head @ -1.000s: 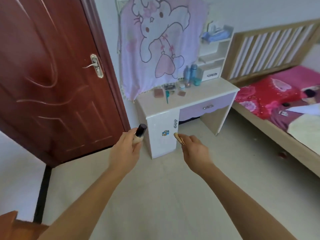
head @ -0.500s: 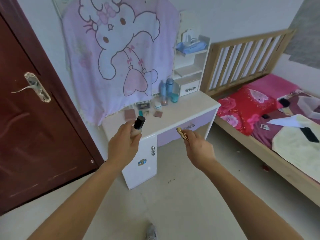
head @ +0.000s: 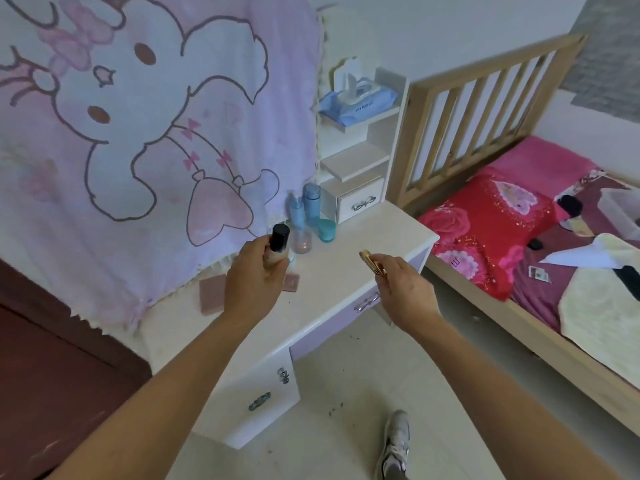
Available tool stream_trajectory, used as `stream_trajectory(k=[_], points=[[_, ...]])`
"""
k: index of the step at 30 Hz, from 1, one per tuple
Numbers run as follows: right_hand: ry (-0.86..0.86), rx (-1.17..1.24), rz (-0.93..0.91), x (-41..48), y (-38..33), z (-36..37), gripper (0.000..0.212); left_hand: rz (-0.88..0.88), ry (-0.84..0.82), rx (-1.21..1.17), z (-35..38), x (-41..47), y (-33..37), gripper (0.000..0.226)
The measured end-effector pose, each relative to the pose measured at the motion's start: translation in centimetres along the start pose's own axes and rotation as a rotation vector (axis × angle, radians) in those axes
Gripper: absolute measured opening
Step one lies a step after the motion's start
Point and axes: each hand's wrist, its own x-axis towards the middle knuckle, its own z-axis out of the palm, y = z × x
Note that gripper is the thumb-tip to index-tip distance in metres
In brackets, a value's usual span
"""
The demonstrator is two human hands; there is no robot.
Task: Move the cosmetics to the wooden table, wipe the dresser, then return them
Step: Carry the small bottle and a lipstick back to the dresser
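Note:
My left hand [head: 254, 278] grips a beige foundation bottle [head: 277, 249] with a black cap, held upright over the dresser top [head: 363, 233]. A slim gold tube [head: 372, 263] is pinched in my right hand [head: 403, 289], just above the dresser's front edge. Two tall blue bottles [head: 304, 206], a round teal jar [head: 326, 230] and a clear pinkish jar [head: 301, 241] stand at the back of the white dresser. A pink compact [head: 213, 294] lies flat to the left of my left hand, and a smaller pink one [head: 290, 283] peeks out beside it. Other small items are hidden behind my left hand.
A pink cartoon cloth [head: 145, 133] hangs over the dresser's back. White shelves [head: 356, 161] at the right rear hold a blue wipes pack [head: 356, 100]. A wooden-framed bed [head: 519, 237] with red bedding stands to the right, a dark red door [head: 52, 375] to the left. My shoe [head: 394, 445] is on the tiled floor.
The view has closed in on the dresser. Both hands, still holding the bottle and the gold tube, now hover over its top instead of in front of it.

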Motion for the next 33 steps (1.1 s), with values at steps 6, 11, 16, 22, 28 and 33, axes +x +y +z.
stream_trajectory(k=[6,11,16,22,28,33], points=[[-0.083,0.071,-0.053,12.7,5.5,5.2,0.031,-0.179,0.013,-0.019,8.4,7.7,-2.3,0.025],[-0.27,0.107,-0.132,21.7,10.8,8.7,0.022,-0.382,0.039,0.102,14.8,12.0,-2.8,0.024],[-0.416,0.115,-0.176,27.6,14.1,12.2,0.028,-0.529,0.035,0.105,20.2,15.3,-4.7,0.021],[-0.564,0.16,-0.128,29.5,15.8,17.8,0.031,-0.653,-0.077,0.028,25.8,16.7,-9.3,0.023],[-0.659,0.135,-0.063,28.4,16.2,22.1,0.041,-0.641,-0.188,-0.004,28.8,17.2,-13.1,0.025],[-0.642,0.106,-0.052,29.7,14.9,24.3,0.051,-0.55,-0.25,0.01,29.4,17.9,-14.6,0.028]])
